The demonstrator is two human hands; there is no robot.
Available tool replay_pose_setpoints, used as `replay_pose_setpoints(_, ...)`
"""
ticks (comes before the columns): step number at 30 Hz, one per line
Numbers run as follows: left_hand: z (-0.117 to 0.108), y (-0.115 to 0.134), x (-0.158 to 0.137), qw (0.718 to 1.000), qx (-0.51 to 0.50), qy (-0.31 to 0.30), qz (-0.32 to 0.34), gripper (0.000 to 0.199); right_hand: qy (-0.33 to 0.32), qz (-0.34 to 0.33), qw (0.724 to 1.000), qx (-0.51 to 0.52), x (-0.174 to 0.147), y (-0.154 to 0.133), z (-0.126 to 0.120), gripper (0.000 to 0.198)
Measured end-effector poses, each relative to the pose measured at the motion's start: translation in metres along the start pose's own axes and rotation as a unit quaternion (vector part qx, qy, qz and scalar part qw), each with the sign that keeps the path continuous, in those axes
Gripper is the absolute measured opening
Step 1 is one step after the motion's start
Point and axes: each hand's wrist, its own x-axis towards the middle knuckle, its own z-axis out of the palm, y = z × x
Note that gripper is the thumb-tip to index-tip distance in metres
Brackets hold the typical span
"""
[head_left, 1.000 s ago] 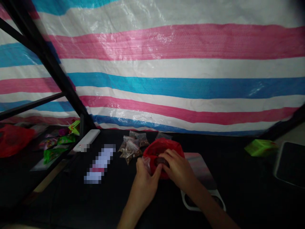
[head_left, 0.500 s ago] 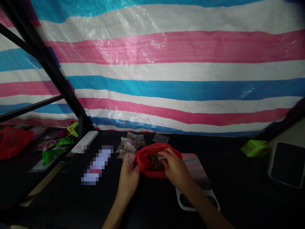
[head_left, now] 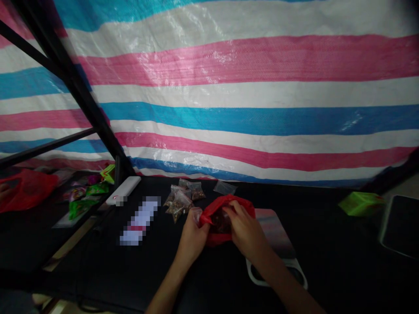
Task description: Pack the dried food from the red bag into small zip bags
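A red plastic bag (head_left: 218,238) stands with its mouth spread wide in the middle of the table, dark inside. My left hand (head_left: 193,235) is closed on the bag's left rim, and a bit of clear plastic shows at its fingers. My right hand (head_left: 244,226) reaches into the mouth from the right, fingers bent together; what they hold, if anything, is hidden. Just behind the left hand lies a pile of small clear zip bags (head_left: 180,202) with brownish bits inside. A flat, unfilled-looking zip bag (head_left: 225,187) lies behind the red bag.
A kitchen scale (head_left: 276,231) sits partly under my right forearm. Left are a long white object (head_left: 124,190) and a blurred-out item (head_left: 140,222). A green box (head_left: 360,203) and a dark-faced panel (head_left: 401,224) stand right. Another person's hand (head_left: 4,190) touches a red bag (head_left: 32,189) far left.
My right fingers are deeper in the red bag, and its mouth has narrowed. My left hand has moved closer to the right one. Another person's hand has appeared at far left.
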Motion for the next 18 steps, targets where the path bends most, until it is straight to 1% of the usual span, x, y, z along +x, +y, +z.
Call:
replay_pose_setpoints(2, -0.003, 0.001, 0.005, 1.000, -0.010, -0.003, -0.011, 0.021, -0.006, 0.000, 1.000, -0.014, -0.001, 0.000, 0.002, 0.062)
replay_pose_setpoints(6, -0.007, 0.010, 0.006, 0.996, -0.060, -0.039, -0.055, 0.019, -0.029, -0.011, 1.000, 0.004, -0.002, -0.002, 0.006, 0.059)
replay_pose_setpoints(10, -0.006, 0.015, 0.003, 0.985, -0.135, -0.024, -0.109, 0.021, -0.026, -0.006, 0.999, 0.024, -0.001, -0.006, 0.006, 0.053)
replay_pose_setpoints(14, -0.005, 0.017, 0.001, 0.979, -0.166, -0.004, -0.115, 0.026, -0.017, 0.002, 0.998, 0.060, 0.001, -0.008, 0.003, 0.046)
replay_pose_setpoints(18, -0.006, 0.021, 0.000, 0.983, -0.150, 0.000, -0.104, 0.027, -0.004, 0.011, 0.998, 0.068, 0.001, -0.011, 0.002, 0.043)
